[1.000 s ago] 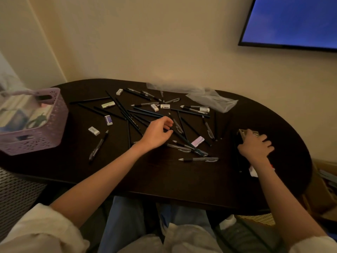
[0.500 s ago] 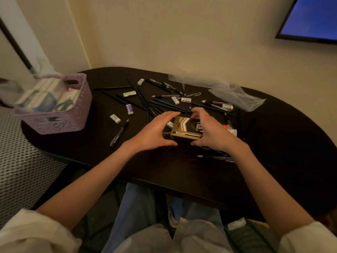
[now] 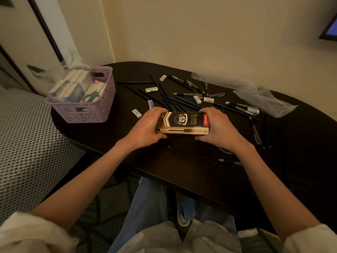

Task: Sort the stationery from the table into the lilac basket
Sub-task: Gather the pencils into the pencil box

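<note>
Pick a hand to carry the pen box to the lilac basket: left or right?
Left, probably. Both hands grip the pen box by its ends, but the left hand is on the end toward the lilac basket, which sits at the table's left. The right hand would have to cross over.

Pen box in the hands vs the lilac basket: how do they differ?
The pen box is gold and black, printed and solid; the lilac basket is perforated. The box looks closed and is gripped by the left hand and right hand; the basket is open-topped, filled, and rests untouched at the table's left end. Both are rectangular containers.
</note>
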`<control>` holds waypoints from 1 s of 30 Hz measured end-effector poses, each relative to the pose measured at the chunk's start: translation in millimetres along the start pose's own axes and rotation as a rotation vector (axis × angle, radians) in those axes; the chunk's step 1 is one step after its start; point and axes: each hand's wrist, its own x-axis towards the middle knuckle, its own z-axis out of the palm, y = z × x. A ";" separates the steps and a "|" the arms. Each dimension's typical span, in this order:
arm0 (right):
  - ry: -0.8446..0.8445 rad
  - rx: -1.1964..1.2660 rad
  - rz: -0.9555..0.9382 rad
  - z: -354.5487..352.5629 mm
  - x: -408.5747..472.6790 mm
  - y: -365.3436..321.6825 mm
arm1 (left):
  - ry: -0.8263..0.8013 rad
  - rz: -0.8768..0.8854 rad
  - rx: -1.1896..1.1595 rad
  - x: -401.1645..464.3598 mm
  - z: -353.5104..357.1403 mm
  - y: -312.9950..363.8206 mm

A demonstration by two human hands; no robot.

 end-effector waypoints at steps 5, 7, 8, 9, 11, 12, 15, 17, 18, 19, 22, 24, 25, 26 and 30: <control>-0.052 0.160 -0.065 4.2 -2.2 -7.4 | -0.021 0.090 0.167 1.6 7.2 15.5; -0.045 0.166 -0.024 4.7 -5.4 -5.9 | -0.001 0.060 0.187 3.4 11.2 18.3; -0.045 0.148 0.025 3.6 -7.2 -3.5 | 0.009 0.034 0.194 3.9 12.5 18.6; -0.053 0.113 0.092 1.5 -9.1 0.5 | 0.015 0.003 0.187 4.1 13.4 17.6; -0.106 0.032 0.239 -5.4 -13.7 10.7 | 0.026 -0.056 0.132 2.2 15.8 14.2; -0.163 0.019 0.286 -9.4 -16.0 16.4 | 0.038 -0.083 0.104 0.6 17.1 12.7; -0.433 0.033 0.306 -20.3 -25.9 27.8 | 0.083 -0.144 0.073 -3.5 21.5 11.8; -0.586 0.004 0.301 -22.2 -31.0 30.2 | 0.108 -0.170 0.052 -4.5 22.8 12.5; -0.631 -0.022 0.310 -21.0 -32.1 31.2 | 0.116 -0.182 0.042 -4.6 22.8 13.0; -0.656 -0.048 0.322 -18.4 -32.2 32.9 | 0.126 -0.192 0.034 -4.7 22.7 13.2; -0.663 -0.076 0.329 -10.1 -30.3 36.3 | 0.154 -0.221 0.008 -4.8 21.1 13.3; -0.650 -0.068 0.305 -6.9 -29.8 37.2 | 0.158 -0.233 -0.003 -5.0 19.8 12.9; -0.643 -0.058 0.281 -6.5 -29.9 36.7 | 0.156 -0.241 -0.005 -5.3 19.2 12.1; -0.633 -0.037 0.251 -6.6 -29.7 35.5 | 0.152 -0.250 -0.005 -5.7 18.6 10.9; -0.544 0.061 0.139 -8.7 -22.8 26.0 | 0.151 -0.278 -0.012 -7.9 15.7 6.8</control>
